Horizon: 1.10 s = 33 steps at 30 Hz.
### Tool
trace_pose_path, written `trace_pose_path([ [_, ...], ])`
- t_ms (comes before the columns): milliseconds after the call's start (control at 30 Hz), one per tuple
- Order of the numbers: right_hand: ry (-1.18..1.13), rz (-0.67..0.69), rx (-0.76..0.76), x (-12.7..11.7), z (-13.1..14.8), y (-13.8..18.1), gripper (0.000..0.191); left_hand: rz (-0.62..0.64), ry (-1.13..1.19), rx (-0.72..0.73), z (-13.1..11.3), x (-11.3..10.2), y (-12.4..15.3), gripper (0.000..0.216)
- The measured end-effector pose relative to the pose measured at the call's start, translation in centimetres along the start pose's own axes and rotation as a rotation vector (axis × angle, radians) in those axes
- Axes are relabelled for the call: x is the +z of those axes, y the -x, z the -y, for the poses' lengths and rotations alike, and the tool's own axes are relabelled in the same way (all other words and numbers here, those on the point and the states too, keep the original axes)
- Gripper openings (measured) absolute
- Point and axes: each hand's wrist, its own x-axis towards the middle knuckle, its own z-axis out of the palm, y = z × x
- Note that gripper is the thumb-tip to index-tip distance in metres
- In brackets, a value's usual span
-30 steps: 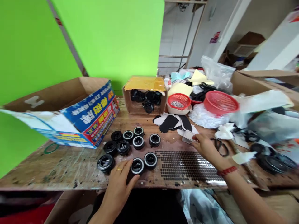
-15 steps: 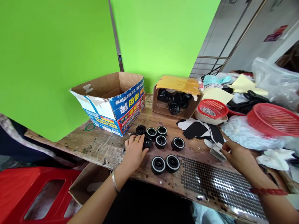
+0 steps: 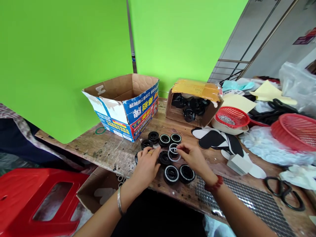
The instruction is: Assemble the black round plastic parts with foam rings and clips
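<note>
Several black round parts (image 3: 171, 174) are grouped on the wooden table, many with a pale ring around the top. My left hand (image 3: 145, 166) lies at the left of the group, index finger and thumb around the edge of a black part (image 3: 164, 158) that shows no pale ring. Between its fingertips my right hand (image 3: 194, 159) pinches a thin, translucent white ring (image 3: 170, 156). This ring hangs tilted just above the parts, right of the one at my left hand. Part of the group is covered by my hands.
A blue-and-white carton (image 3: 140, 112) and a taped box (image 3: 195, 87) with black parts stand behind. To the right are black and white flat pieces (image 3: 212, 138), a pale block (image 3: 239, 164), scissors (image 3: 283, 192), red baskets (image 3: 232, 115) and a sheet of dark dots (image 3: 242, 197).
My right hand has left the pale block and come left to the black parts, now with a white ring in its fingers. My left hand stays by the group. The view has shifted slightly.
</note>
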Motion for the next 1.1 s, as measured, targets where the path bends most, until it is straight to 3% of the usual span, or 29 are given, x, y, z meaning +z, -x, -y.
trace_pose_path([
  [167,0.002,0.029,0.030,2.7,-0.1,-1.2,0.014,-0.054,-0.047,-0.028,0.6,-0.8,0.9,0.045],
  [333,0.055,0.030,0.037,2.7,-0.7,-1.3,0.012,0.034,-0.069,-0.021,-0.2,-1.1,1.3,0.045],
  [533,0.144,0.075,0.014,3.2,-0.5,-1.2,0.012,0.034,-0.081,-0.020,-0.5,-0.9,1.5,0.045],
  [733,0.359,0.071,-0.103,3.1,0.2,0.0,0.021,0.023,-0.158,0.025,-0.4,-0.8,1.7,0.040],
  [1000,0.818,0.210,-0.210,2.9,0.8,2.1,0.026,-0.003,-0.327,0.085,-0.5,-0.2,1.3,0.039],
  [1100,0.842,0.206,-0.257,2.4,1.2,2.6,0.026,-0.026,-0.345,0.118,-0.6,-0.1,1.1,0.036],
])
